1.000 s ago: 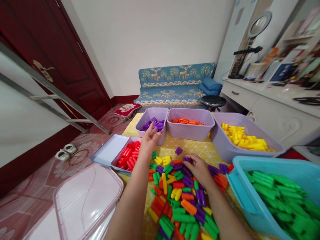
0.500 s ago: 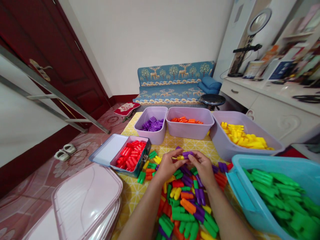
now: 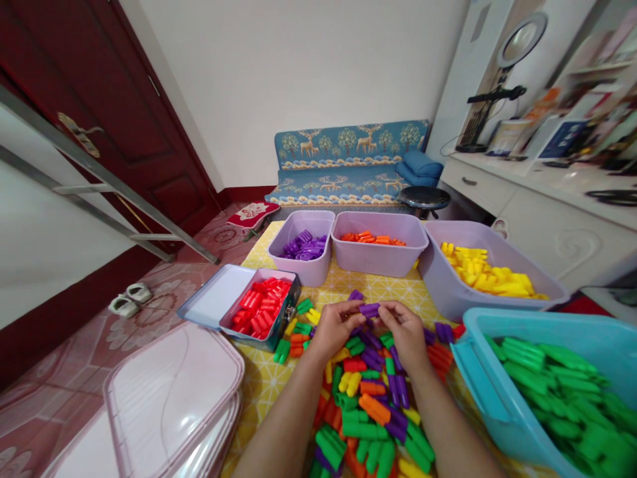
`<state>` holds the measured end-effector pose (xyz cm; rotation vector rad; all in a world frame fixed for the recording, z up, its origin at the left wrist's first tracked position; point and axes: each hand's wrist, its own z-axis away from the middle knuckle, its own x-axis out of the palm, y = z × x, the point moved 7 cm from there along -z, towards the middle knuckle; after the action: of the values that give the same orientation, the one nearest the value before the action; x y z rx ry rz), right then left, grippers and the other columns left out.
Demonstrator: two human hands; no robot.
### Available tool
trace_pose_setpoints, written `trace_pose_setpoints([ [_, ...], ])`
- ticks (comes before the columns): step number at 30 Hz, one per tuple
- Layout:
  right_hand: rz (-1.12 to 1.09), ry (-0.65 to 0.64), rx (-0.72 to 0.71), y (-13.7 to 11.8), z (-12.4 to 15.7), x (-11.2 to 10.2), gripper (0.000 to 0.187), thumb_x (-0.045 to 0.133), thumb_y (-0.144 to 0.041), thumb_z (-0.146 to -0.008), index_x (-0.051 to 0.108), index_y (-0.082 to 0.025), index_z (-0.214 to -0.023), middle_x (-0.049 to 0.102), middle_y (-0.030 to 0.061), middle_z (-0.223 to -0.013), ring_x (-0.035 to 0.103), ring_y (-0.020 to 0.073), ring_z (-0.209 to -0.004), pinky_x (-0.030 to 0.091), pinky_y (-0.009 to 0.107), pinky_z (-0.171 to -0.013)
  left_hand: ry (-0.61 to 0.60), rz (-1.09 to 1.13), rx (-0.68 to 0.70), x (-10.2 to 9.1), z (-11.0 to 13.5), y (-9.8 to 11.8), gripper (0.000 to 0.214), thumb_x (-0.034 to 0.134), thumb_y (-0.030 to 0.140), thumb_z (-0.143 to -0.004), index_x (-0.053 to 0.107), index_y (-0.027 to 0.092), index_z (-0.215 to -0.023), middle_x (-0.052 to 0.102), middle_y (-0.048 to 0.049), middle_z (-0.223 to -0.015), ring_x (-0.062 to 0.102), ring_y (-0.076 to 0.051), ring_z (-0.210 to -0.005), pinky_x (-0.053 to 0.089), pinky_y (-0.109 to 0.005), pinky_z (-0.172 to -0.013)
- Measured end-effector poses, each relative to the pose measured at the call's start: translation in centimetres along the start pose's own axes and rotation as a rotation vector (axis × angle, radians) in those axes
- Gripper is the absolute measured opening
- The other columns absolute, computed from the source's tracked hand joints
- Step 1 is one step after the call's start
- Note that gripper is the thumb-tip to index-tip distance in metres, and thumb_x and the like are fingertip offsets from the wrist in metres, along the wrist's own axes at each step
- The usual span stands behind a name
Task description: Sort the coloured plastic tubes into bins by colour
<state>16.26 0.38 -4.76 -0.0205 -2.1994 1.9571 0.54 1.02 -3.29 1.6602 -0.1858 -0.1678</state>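
Between the fingertips of my two hands is a purple plastic building block (image 3: 369,310), held just above the loose pile. My left hand (image 3: 334,328) pinches its left end, and my right hand (image 3: 404,332) grips its right end. Both hands have curled fingers, and whatever lies inside the left fingers is hidden. Another purple block (image 3: 355,295) lies just beyond them on the cloth. Under my wrists spreads a mixed pile, with green blocks (image 3: 365,425), an orange block (image 3: 374,409) and yellow blocks (image 3: 350,383) among it.
Lilac bins hold purple (image 3: 304,247), orange (image 3: 373,239) and yellow blocks (image 3: 472,269). A turquoise bin (image 3: 480,378) with green blocks stands right. Red blocks (image 3: 261,305) fill an open tin (image 3: 293,302) at left. Stacked lids (image 3: 174,392) lie near the front left.
A yellow piece seen at the left fingers beside the purple block no longer shows. The purple block has shifted slightly left and down, and the view has moved a little.
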Motion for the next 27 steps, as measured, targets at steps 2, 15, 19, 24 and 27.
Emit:
trace_pose_setpoints([
  [2,-0.007,0.040,-0.038,-0.4,-0.1,-0.4,0.025,0.062,-0.044,-0.081,0.061,-0.019,-0.079,0.060,-0.0016,-0.065,0.056,0.0128,-0.060,0.048,0.025,-0.062,0.008,-0.028,-0.003,-0.1,0.0,0.0,0.038,0.069,0.022,-0.072,0.068,0.010,-0.108,0.073,-0.0104,-0.089,0.067,-0.020,-0.077,0.052,-0.030,-0.073],
  [15,0.031,0.055,-0.023,-0.7,-0.2,-0.5,0.033,0.070,-0.043,-0.072,0.062,-0.021,-0.095,0.068,0.0007,-0.077,0.058,0.0147,-0.059,0.049,0.028,-0.059,0.013,-0.218,0.048,-0.7,0.1,1.1,0.036,0.070,0.029,-0.074,0.069,0.015,-0.108,0.073,-0.0078,-0.089,0.066,-0.020,-0.080,0.052,-0.031,-0.077],
  [19,0.007,-0.080,-0.012,-0.9,0.0,0.8,0.033,0.075,-0.040,-0.068,0.060,-0.021,-0.091,0.069,0.0030,-0.082,0.063,0.0178,-0.070,0.052,0.029,-0.063,0.029,-0.376,0.191,-0.7,0.4,3.2,0.040,0.074,0.034,-0.071,0.070,0.021,-0.109,0.070,-0.0079,-0.107,0.062,-0.024,-0.102,0.045,-0.035,-0.095],
  [24,-0.007,-0.121,0.005,-0.9,0.3,1.6,0.030,0.076,-0.041,-0.067,0.062,-0.020,-0.082,0.068,0.0019,-0.076,0.062,0.0158,-0.062,0.053,0.029,-0.059,0.000,-0.330,0.167,-0.5,0.3,3.2,0.035,0.068,0.031,-0.077,0.069,0.018,-0.109,0.072,-0.0083,-0.101,0.065,-0.021,-0.088,0.050,-0.031,-0.082],
  [27,0.039,-0.119,0.001,-0.9,0.3,1.5,0.031,0.075,-0.044,-0.067,0.067,-0.019,-0.085,0.070,0.0030,-0.077,0.063,0.0164,-0.062,0.054,0.030,-0.061,-0.028,-0.255,0.134,-0.4,0.3,2.6,0.038,0.067,0.029,-0.077,0.067,0.017,-0.114,0.072,-0.0085,-0.102,0.065,-0.020,-0.085,0.051,-0.030,-0.077],
])
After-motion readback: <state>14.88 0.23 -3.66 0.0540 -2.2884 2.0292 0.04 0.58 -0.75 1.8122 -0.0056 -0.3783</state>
